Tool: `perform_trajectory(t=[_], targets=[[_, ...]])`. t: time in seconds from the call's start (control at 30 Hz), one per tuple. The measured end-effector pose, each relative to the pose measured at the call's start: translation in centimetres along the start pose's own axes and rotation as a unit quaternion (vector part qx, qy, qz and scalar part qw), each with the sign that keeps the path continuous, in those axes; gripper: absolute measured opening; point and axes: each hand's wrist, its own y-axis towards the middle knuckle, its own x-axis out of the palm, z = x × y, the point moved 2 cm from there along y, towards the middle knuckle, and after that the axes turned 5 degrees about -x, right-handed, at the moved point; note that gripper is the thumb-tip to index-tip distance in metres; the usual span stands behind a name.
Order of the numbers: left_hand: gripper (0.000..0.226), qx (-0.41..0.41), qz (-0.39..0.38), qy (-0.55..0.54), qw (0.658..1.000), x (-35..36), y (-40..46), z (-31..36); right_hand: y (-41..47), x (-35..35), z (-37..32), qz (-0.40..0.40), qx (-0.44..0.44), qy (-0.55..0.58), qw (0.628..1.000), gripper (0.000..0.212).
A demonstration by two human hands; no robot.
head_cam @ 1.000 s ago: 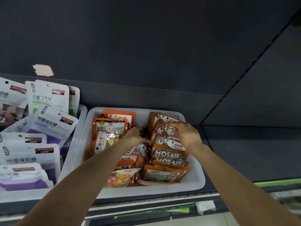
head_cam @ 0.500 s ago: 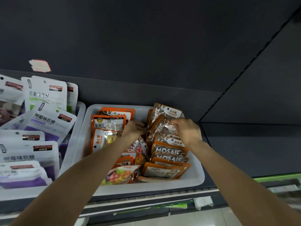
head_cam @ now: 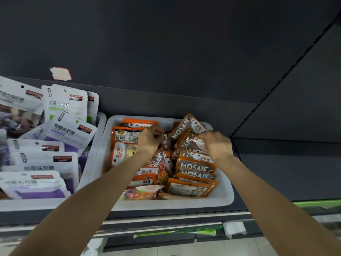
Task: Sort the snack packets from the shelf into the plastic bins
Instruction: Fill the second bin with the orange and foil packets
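Both of my hands are down in the white bin [head_cam: 224, 200] on the shelf, close together near its back wall. My left hand [head_cam: 149, 140] has its fingers curled in around the top of a dark packet [head_cam: 165, 143] standing between the two rows. My right hand [head_cam: 217, 145] pinches the top edge of a brown "MOSAIC" packet [head_cam: 191, 143] in the right row; another of these [head_cam: 188, 124] sticks up tilted just behind it. Orange packets [head_cam: 125, 143] fill the left row, some lying flat toward the front. A second white bin [head_cam: 92, 154] sits just beside on the left, touching or nearly so, packed with white-and-purple pouches [head_cam: 64, 130]. I see a torn label [head_cam: 60, 73] on the dark back panel above.
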Motion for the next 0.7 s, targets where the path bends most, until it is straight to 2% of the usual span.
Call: perform_trajectory(t=[0.17,0.3,0.37,0.5,0.7], targets=[[0.013,0.025,0.080,-0.017,0.996,-2.9,-0.3,1.1,1.1,0.7,-0.4,-0.038,0.000,-0.014,0.999,0.029],[0.010,0.062,0.071,-0.014,0.995,-4.5,-1.0,2.0,1.3,2.0,-0.9,-0.047,-0.030,-0.016,0.998,0.040],[0.010,0.062,0.092,-0.018,0.994,-5.3,-1.2,2.1,1.6,2.2,-0.8,-0.042,-0.027,-0.012,0.999,0.045],[0.012,0.027,0.147,-0.058,0.987,-6.6,-1.1,1.9,2.3,2.3,-0.1,-0.080,-0.025,0.090,0.992,0.050],[0.018,0.041,0.180,-0.064,0.981,-6.3,-2.1,4.4,3.1,2.6,1.2,-0.112,-0.045,0.193,0.974,0.044]])
